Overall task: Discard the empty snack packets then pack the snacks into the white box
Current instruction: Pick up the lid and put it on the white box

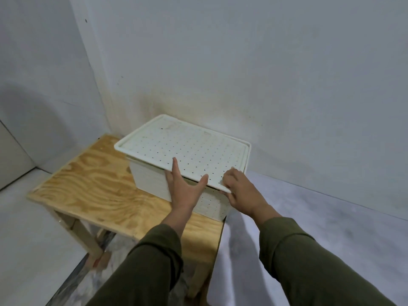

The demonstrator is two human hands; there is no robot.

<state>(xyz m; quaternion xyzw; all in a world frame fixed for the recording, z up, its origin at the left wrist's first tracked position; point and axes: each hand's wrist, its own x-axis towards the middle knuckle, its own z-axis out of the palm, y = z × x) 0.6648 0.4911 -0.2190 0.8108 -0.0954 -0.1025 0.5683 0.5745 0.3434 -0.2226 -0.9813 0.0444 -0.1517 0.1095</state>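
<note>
A white box (150,182) with a dotted wall stands on the right part of a small wooden table (88,186). Its white perforated lid (183,144) lies on top, lifted a little at the near edge. My left hand (183,188) holds that near edge, with the index finger and thumb on top of the lid and the other fingers under it. At the lid's near right corner, my right hand (240,191) pinches the rim with curled fingers. What the box contains is hidden. No snacks or packets are in view.
The table stands in a corner of pale walls (242,62). A surface covered in grey-white cloth (309,208) lies to the right of the table. Clear plastic (103,257) lies crumpled under the table between its legs.
</note>
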